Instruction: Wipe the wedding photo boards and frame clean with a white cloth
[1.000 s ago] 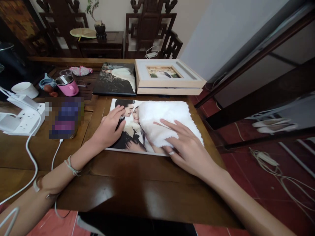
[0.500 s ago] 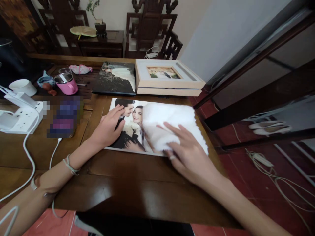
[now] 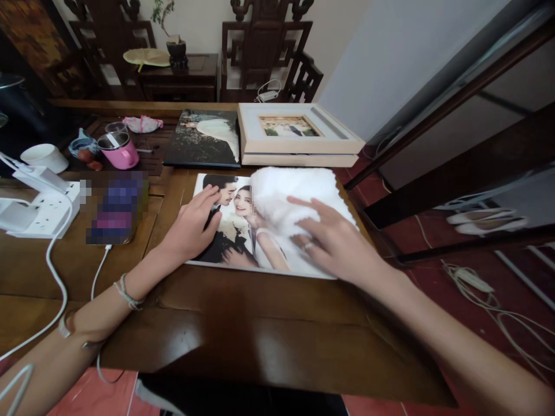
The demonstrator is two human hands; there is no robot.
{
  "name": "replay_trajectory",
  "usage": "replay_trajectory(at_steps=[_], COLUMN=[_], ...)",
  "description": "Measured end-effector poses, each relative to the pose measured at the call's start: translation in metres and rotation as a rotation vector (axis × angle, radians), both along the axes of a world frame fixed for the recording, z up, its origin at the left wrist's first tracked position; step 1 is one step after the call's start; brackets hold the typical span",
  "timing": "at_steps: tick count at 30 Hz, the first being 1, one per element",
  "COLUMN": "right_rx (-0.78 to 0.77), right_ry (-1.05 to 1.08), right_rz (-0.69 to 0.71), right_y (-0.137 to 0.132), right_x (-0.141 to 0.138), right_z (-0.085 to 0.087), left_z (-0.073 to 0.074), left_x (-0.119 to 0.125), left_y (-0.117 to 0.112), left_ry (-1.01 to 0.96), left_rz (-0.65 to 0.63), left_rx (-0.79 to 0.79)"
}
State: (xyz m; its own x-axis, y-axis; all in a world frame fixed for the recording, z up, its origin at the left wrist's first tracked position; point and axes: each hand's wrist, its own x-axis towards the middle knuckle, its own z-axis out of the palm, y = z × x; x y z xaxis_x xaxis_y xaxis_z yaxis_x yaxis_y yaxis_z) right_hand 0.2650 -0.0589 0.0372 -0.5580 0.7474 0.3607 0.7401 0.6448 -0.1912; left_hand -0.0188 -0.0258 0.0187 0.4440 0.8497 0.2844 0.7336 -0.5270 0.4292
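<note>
A photo album (image 3: 273, 254) with a picture of two people on its cover lies flat on the wooden table in front of me. My left hand (image 3: 194, 224) rests on its left part, fingers stretched out and lying flat. Over the right part spreads a fluffy white cloth (image 3: 290, 184), hiding that side of the cover. My right hand (image 3: 336, 237) presses on the cloth with the index finger extended and the other fingers bunching the fabric; it is slightly blurred.
Behind the album are a dark album (image 3: 208, 138) and a pale framed box (image 3: 299, 147). To the left sit a pink mug (image 3: 119, 151), a white cup (image 3: 44, 158), a power strip (image 3: 47, 214) and a blurred-out phone (image 3: 115, 211) on a cable. Cords (image 3: 472, 286) lie on the floor at right.
My right hand and the white cloth have moved away from me, up over the album, uncovering more of its lower right. The left hand stays in place.
</note>
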Motion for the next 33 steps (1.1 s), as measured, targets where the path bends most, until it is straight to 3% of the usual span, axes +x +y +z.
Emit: replay_trajectory(at_steps=[3, 6, 14, 18, 22, 29, 33], right_rx=[-0.042, -0.025, -0.011, -0.072, -0.073, -0.022, -0.053], right_ry=[0.020, 0.016, 0.039, 0.030, 0.014, 0.034, 0.060], right_rz=[-0.085, -0.097, 0.083, 0.177, 0.153, -0.025, -0.083], right_y=[0.018, 0.017, -0.059, -0.076, -0.055, 0.017, 0.028], right_x=[0.003, 0.002, -0.005, 0.000, 0.008, 0.020, 0.021], right_z=[-0.002, -0.003, -0.002, 0.002, 0.001, -0.011, -0.013], left_z=[0.000, 0.000, -0.001, -0.002, -0.002, -0.002, -0.003], left_x=[-0.002, -0.002, 0.003, 0.003, -0.001, -0.002, -0.001], left_y=[-0.009, -0.008, 0.025, 0.034, 0.026, -0.004, -0.007], left_ry=[-0.004, -0.002, 0.008, 0.013, 0.006, 0.008, 0.005], left_rz=[0.001, -0.002, 0.005, -0.004, -0.003, 0.000, -0.001], left_rx=[-0.001, 0.002, 0.005, 0.007, 0.013, 0.005, 0.008])
